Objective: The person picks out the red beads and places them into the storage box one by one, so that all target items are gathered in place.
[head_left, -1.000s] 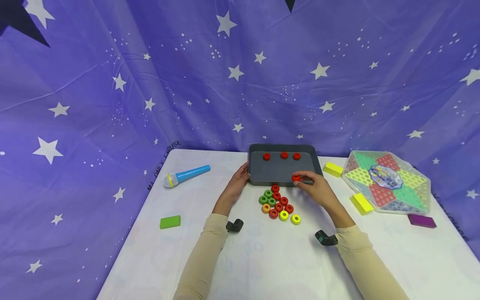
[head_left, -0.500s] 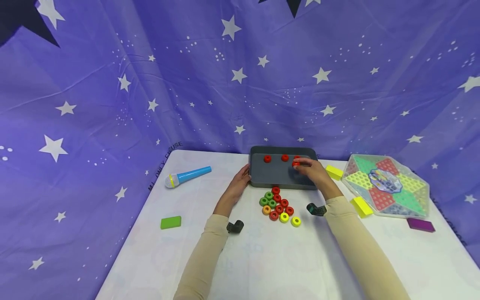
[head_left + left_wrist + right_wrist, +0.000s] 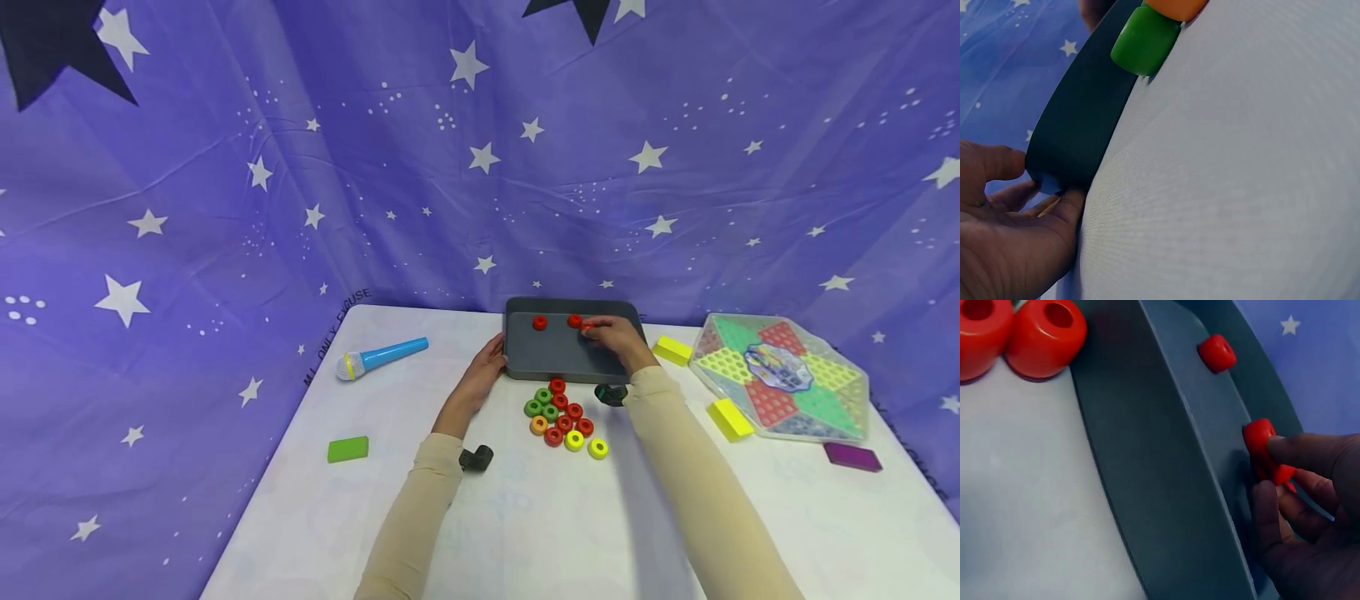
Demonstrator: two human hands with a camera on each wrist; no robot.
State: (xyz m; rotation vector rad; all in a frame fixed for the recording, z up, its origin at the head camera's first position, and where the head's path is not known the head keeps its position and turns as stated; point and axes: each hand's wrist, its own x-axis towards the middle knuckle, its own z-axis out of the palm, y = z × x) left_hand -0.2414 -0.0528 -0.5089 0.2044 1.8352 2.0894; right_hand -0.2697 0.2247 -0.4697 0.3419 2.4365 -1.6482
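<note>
My right hand [image 3: 617, 336] is inside the dark grey tray [image 3: 536, 358], pinching a red bead [image 3: 1283, 474] between thumb and fingers. That bead is close beside another red bead [image 3: 1259, 434] near the tray's far wall; the fingers partly hide both. A further red bead [image 3: 540, 322] sits to the left along the same wall. At the tray's front left corner, my left hand [image 3: 483, 371] rests against the outside of the wall, fingers extended along it. The left wrist view shows its digits touching the rim and lower corner. Thick barrel-shaped beads with holes lie before the tray.
The loose beads include several red ones [image 3: 564, 423], green [image 3: 543, 396], yellow [image 3: 597, 448] and an orange one [image 3: 538, 425]. A toy microphone [image 3: 382, 357] and green block [image 3: 348, 449] lie left. Yellow blocks [image 3: 730, 419], a game board [image 3: 780, 379] and a purple block [image 3: 852, 456] lie right.
My right hand has carried the red bead from above the tray's front edge to the red beads at the far wall. My left hand has stayed at the tray's left side.
</note>
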